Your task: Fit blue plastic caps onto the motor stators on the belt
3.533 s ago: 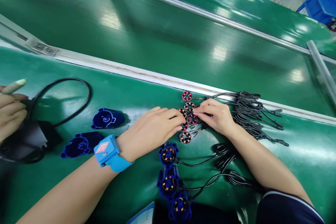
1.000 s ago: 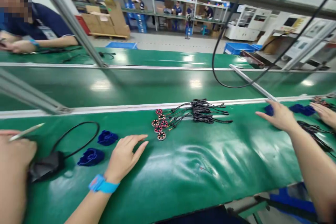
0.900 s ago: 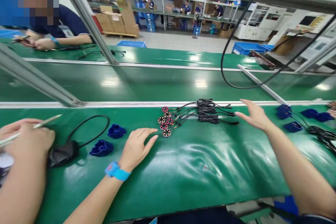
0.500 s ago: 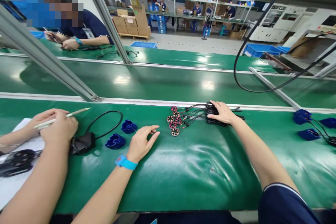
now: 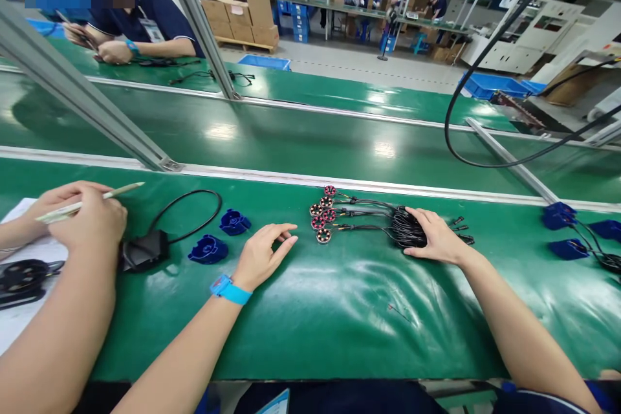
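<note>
My right hand (image 5: 434, 236) grips the right end of a bundle of coiled black cables (image 5: 403, 228), fingers over its top and thumb along the near side. Thin wires run left from the bundle to several small round parts (image 5: 323, 235) with red or copper-coloured segments, like motor stators. Short connector ends (image 5: 466, 239) stick out on the right, past my fingers. My left hand (image 5: 266, 252), with a blue wrist strap (image 5: 230, 290), is over the green mat, fingers apart and holding nothing. Left of it lie two dark blue plastic housings (image 5: 208, 249).
At the left, a co-worker's hands (image 5: 85, 207) hold a pen (image 5: 90, 202) above paper beside a black device (image 5: 145, 249). More blue housings (image 5: 568, 248) lie at the right. A metal rail (image 5: 291, 179) borders the green mat, with an upright post (image 5: 167, 163). A black cable (image 5: 449, 123) hangs ahead.
My right hand has shifted right and nearer with the cable bundle, and the wires now lie straighter. The view has tilted slightly. My left hand has hardly moved.
</note>
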`<state>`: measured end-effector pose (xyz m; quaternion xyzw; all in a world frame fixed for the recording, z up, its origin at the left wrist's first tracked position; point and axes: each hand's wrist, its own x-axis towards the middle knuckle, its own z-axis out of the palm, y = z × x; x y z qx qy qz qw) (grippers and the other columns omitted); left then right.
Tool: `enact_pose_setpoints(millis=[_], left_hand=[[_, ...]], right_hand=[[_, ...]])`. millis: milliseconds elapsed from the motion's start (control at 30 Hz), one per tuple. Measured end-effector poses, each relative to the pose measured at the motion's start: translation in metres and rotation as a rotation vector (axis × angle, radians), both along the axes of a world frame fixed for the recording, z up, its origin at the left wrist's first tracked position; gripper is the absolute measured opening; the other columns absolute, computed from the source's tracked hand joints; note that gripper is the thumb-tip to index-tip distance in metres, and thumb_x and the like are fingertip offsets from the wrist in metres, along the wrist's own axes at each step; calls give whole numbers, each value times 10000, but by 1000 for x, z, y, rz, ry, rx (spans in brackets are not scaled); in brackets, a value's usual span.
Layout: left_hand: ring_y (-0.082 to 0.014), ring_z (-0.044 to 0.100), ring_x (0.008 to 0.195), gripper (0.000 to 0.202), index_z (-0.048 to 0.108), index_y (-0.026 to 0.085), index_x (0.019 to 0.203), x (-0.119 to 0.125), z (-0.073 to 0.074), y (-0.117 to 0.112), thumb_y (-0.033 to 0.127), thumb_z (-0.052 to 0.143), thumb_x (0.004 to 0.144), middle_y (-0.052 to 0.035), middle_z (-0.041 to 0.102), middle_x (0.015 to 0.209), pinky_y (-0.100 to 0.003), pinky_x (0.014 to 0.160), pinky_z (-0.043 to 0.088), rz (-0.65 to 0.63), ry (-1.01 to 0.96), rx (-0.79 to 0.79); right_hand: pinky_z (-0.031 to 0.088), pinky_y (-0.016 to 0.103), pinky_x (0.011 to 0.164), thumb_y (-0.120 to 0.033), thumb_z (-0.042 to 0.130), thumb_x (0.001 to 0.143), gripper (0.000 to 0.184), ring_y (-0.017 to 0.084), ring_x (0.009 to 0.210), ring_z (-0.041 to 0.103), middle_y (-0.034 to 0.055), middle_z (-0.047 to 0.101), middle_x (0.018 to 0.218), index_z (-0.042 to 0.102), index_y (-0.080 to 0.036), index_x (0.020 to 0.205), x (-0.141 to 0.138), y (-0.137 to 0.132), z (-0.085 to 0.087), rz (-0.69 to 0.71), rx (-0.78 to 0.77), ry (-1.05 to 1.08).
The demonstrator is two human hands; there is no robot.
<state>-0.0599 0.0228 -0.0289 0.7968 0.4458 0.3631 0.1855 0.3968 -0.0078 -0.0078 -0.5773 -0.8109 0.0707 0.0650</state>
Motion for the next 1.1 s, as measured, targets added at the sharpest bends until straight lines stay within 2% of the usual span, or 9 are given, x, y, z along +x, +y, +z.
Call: enact_pose_setpoints(millis=[167, 467, 567, 667, 733, 800, 900, 1000, 1100], left_hand=[[-159, 655, 786, 305, 669, 186, 1087, 2, 2, -1, 431, 536, 965, -48, 708, 898, -300, 780, 551, 10, -11, -22], [-164, 656, 814, 294, 664, 192, 1111, 2, -4, -1, 423, 555, 964, -39, 706, 913, -302, 783, 536, -20, 32, -42], [-163, 657, 798, 243, 672, 189, 1092, 3, 0, -5, 369, 564, 969, -30, 709, 869, -304, 773, 525, -38, 56, 31], [-154, 655, 738, 143, 695, 207, 992, 13, 14, -20, 290, 583, 963, -17, 730, 836, -315, 730, 494, -56, 112, 224], [-135, 621, 637, 133, 697, 220, 904, 27, 23, -36, 268, 586, 960, 3, 704, 728, -316, 639, 449, -189, 177, 340], [-124, 549, 533, 229, 665, 224, 775, 48, 25, -55, 280, 560, 970, 22, 601, 577, -324, 541, 384, -446, 257, 381], [-130, 516, 493, 377, 553, 210, 631, 79, 8, -82, 321, 506, 987, 13, 551, 547, -340, 498, 361, -725, 306, 347], [-142, 530, 473, 366, 544, 203, 629, 94, -15, -98, 383, 549, 948, 3, 569, 541, -323, 481, 383, -812, 349, 280], [-138, 539, 477, 369, 554, 193, 633, 85, -19, -91, 417, 609, 921, 9, 563, 534, -284, 488, 425, -783, 409, 237]], right_hand=[[398, 562, 1094, -624, 669, 798, 971, 366, 1313, 455, 146, 455, 1449, 198, -276, 1573, 8, -28, 1, 26, 15, 5], [402, 559, 1096, -644, 668, 796, 984, 367, 1295, 454, 149, 447, 1422, 182, -306, 1582, 28, -79, 4, -108, -32, -8], [398, 567, 1098, -642, 672, 795, 996, 375, 1304, 450, 148, 443, 1426, 161, -315, 1585, 34, -85, 2, -120, -35, -11], [387, 594, 1103, -683, 688, 766, 1041, 397, 1335, 434, 149, 420, 1469, 153, -327, 1585, 34, -87, 13, -96, -49, -18], [391, 598, 1105, -706, 671, 774, 1008, 403, 1354, 424, 144, 412, 1497, 188, -335, 1578, 29, -85, 37, -88, -34, 4], [408, 572, 1106, -693, 614, 834, 879, 383, 1352, 439, 130, 443, 1491, 265, -336, 1557, 20, -77, 75, -127, 43, 44], [385, 536, 1134, -634, 586, 891, 689, 342, 1324, 489, 113, 526, 1423, 434, -307, 1479, -1, -42, 144, -222, 313, 128], [390, 464, 1121, -528, 598, 936, 612, 257, 1301, 515, 94, 558, 1372, 461, -224, 1449, -27, 16, 205, -175, 566, 406], [402, 454, 1075, -474, 518, 995, 525, 195, 1182, 576, 86, 612, 1256, 475, -107, 1368, -54, 80, 251, -218, 631, 744]])
